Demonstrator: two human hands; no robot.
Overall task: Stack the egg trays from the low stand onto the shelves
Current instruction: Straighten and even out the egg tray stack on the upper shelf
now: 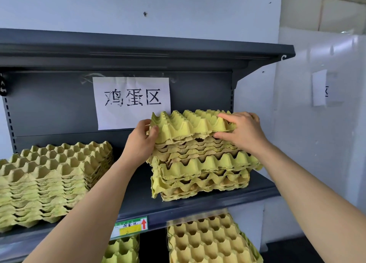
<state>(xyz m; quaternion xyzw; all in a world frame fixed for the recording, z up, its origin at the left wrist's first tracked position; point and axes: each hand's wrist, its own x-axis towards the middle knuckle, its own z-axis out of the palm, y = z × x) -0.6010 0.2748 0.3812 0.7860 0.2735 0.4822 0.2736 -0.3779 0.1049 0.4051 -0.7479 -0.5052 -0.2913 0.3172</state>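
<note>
A yellow-green top egg tray (188,124) lies on an uneven stack of egg trays (202,171) on the right part of the dark grey shelf (138,201). My left hand (141,141) grips the top tray's left corner, thumb over its edge. My right hand (242,130) holds the tray's right side, fingers on top and thumb underneath. A taller, neater stack of trays (47,179) stands on the left of the same shelf.
A white paper sign (131,102) hangs on the shelf's back panel. An upper shelf (138,50) overhangs the stacks. More egg trays (210,241) sit on the level below. A price label (129,227) is on the shelf's front edge. A white wall (320,124) stands at right.
</note>
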